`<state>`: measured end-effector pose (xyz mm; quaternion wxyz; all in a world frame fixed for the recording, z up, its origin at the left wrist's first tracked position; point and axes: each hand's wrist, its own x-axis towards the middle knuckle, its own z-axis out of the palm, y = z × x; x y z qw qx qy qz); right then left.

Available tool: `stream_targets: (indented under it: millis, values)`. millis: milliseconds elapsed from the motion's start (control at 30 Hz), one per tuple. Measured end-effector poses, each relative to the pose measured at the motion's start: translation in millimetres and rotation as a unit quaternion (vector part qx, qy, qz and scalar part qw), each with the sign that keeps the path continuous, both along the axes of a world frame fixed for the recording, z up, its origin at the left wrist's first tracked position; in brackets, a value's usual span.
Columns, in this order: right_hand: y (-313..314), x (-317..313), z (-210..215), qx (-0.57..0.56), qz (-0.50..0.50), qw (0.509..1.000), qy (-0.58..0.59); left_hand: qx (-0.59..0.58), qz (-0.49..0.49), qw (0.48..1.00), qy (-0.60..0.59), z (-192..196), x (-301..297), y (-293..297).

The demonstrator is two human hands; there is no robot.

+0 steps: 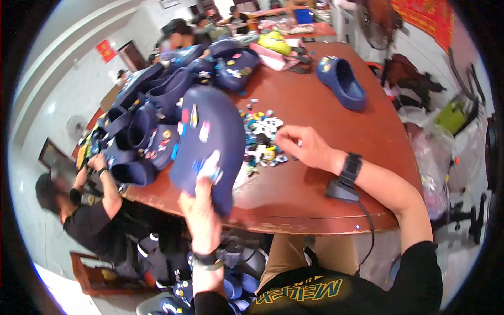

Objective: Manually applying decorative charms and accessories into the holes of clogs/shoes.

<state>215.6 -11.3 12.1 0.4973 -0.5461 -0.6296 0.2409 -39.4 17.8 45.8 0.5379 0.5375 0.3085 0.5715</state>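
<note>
My left hand point(202, 218) grips a dark navy foam clog point(218, 123), held up tilted above the near left part of the table, its thumb pressed on the upper. Several small coloured charms point(203, 132) sit on that clog's surface. My right hand point(307, 147) is closed, fingers curled together, at the right side of a pile of small charms point(265, 126) in white, black, yellow and blue. A tiny pale spot shows at its fingers, but whatever they hold is too small to name. The clog hides the left part of the pile.
A heap of navy clogs point(157, 94) fills the table's left side. A single navy clog point(341, 84) lies far right on the brown table point(315, 210). A yellow-green item point(274, 43) rests at the back. A co-worker point(89, 215) sits left. More clogs point(236, 286) lie below the table.
</note>
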Motion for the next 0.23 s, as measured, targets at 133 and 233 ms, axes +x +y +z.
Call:
stream_targets:
  millis: [133,233]
  values:
    - [-20,-37,6,0.022,0.236,0.971,-0.025,-0.037,-0.018,0.991,0.128,14,36,-1]
    - [-29,-67,-13,0.075,0.110,0.991,-0.012,-0.212,-0.252,0.920,-0.210,-16,41,13]
